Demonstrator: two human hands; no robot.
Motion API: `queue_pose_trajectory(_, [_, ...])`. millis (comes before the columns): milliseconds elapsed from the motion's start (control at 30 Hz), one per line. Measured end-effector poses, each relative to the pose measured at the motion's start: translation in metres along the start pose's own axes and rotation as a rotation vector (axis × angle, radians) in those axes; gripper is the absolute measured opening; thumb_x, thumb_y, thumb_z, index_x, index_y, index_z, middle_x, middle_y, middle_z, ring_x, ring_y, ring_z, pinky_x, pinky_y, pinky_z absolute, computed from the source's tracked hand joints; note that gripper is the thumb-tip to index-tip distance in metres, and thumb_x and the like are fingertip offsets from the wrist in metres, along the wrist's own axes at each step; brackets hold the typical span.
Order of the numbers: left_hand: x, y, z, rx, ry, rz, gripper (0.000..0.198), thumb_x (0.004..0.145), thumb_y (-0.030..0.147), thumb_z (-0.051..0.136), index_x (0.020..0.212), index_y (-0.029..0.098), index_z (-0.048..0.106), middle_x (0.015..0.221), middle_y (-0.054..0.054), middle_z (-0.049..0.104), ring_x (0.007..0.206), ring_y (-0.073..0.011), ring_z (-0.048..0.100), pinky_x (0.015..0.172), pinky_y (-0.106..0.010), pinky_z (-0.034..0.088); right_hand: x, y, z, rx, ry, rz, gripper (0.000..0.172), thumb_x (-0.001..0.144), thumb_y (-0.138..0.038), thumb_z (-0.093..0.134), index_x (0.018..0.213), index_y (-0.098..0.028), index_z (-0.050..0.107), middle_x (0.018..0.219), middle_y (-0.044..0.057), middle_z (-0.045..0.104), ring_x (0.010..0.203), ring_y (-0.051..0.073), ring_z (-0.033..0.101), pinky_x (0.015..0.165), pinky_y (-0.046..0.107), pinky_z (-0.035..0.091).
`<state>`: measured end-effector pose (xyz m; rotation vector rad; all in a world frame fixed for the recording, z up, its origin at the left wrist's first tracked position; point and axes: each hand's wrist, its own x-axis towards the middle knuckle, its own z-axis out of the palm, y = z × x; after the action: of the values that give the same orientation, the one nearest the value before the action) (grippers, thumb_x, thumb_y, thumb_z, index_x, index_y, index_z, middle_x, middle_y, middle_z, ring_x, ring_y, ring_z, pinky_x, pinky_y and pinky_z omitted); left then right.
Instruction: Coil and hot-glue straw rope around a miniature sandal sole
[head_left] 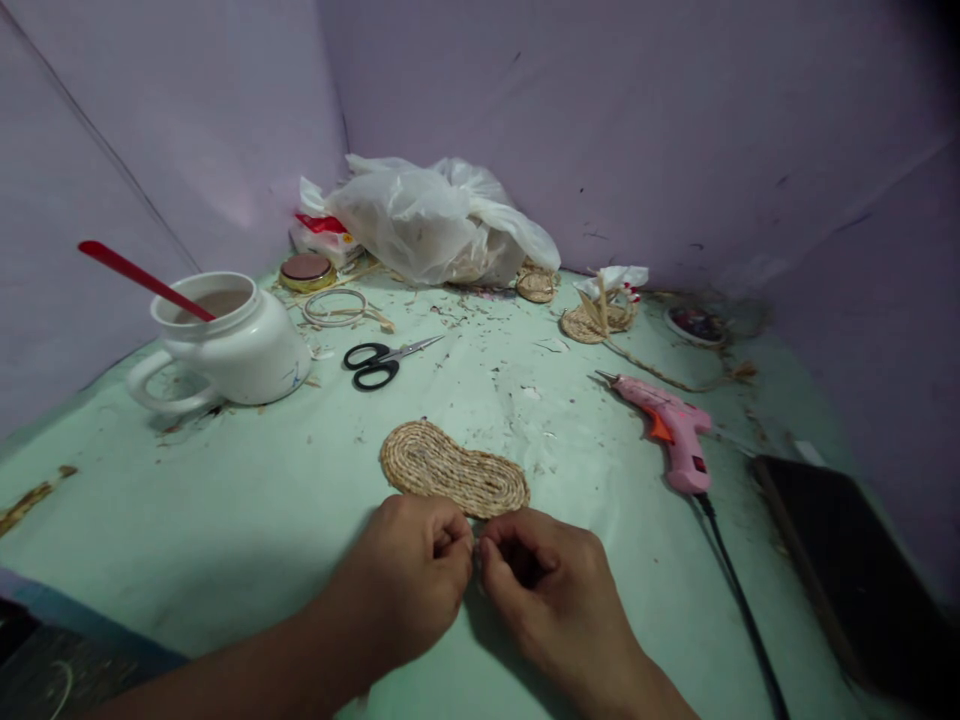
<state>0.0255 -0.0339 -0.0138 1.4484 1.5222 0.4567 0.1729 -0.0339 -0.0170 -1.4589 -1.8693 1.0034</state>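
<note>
A coiled straw sole, shaped like a small slipper bottom, lies flat on the green tabletop. Just in front of it, my left hand and my right hand meet almost fingertip to fingertip. Both hands are closed in a pinch, thumbs against the curled fingers. A tiny pale bit shows between the fingertips, too small to name. Beyond the sole rest black-handled scissors, their blades pointing right. To the right lies a pink glue gun with an orange trigger.
A white mug holding a red stick stands left. At the back are a plastic bag, a round tin, metal rings and a woven straw piece with a braid. A dark phone lies right, near the glue gun's cord.
</note>
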Motion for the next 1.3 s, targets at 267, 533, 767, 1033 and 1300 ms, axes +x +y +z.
queue_pose_trajectory(267, [-0.002,0.002,-0.002,0.079,0.025,-0.012,0.018,0.071,0.022,0.043,0.057,0.017,0.053,0.048,0.003,0.045,0.049,-0.0100,0.039,0.046,-0.023,0.022,0.001,0.002,0.001,0.095,-0.013,0.178,0.017,0.070,-0.023,0.050,0.058,-0.016,0.059,0.047,-0.001,0.052,0.042,0.009,0.043,0.040,0.020,0.030])
queue_pose_trajectory(533, [-0.008,0.011,-0.004,0.594,0.152,-0.021,0.018,0.074,0.028,0.046,0.063,0.019,0.056,0.055,-0.003,0.053,0.052,-0.0157,0.045,0.052,-0.029,0.014,0.001,0.002,0.001,-0.099,0.017,0.101,0.018,0.070,-0.018,0.049,0.056,-0.016,0.061,0.045,-0.003,0.049,0.042,0.008,0.041,0.040,0.020,0.027])
queue_pose_trajectory(767, [-0.012,0.003,-0.015,0.747,0.100,0.079,0.018,0.080,0.026,0.040,0.069,0.021,0.052,0.058,-0.003,0.056,0.053,-0.0185,0.049,0.051,-0.029,0.016,0.001,0.000,0.000,-0.121,0.018,0.097,0.018,0.070,-0.017,0.049,0.057,-0.016,0.062,0.046,-0.002,0.050,0.043,0.008,0.041,0.042,0.019,0.029])
queue_pose_trajectory(1033, [-0.008,-0.003,-0.035,0.684,0.138,0.678,0.022,0.073,0.003,0.038,0.073,0.019,0.053,0.073,-0.002,0.051,0.062,-0.0148,0.044,0.054,-0.027,0.028,0.002,-0.002,0.001,-0.101,0.007,0.119,0.018,0.070,-0.016,0.050,0.055,-0.016,0.059,0.045,-0.002,0.050,0.044,0.008,0.041,0.042,0.020,0.027])
queue_pose_trajectory(1300, [0.021,0.008,-0.041,0.623,-0.100,0.863,0.020,0.072,0.004,0.043,0.076,0.016,0.059,0.075,-0.005,0.050,0.071,-0.0171,0.043,0.061,-0.031,0.034,0.003,-0.001,0.000,-0.008,0.009,0.145,0.020,0.071,-0.017,0.048,0.053,-0.015,0.058,0.045,-0.004,0.046,0.043,0.007,0.038,0.042,0.019,0.026])
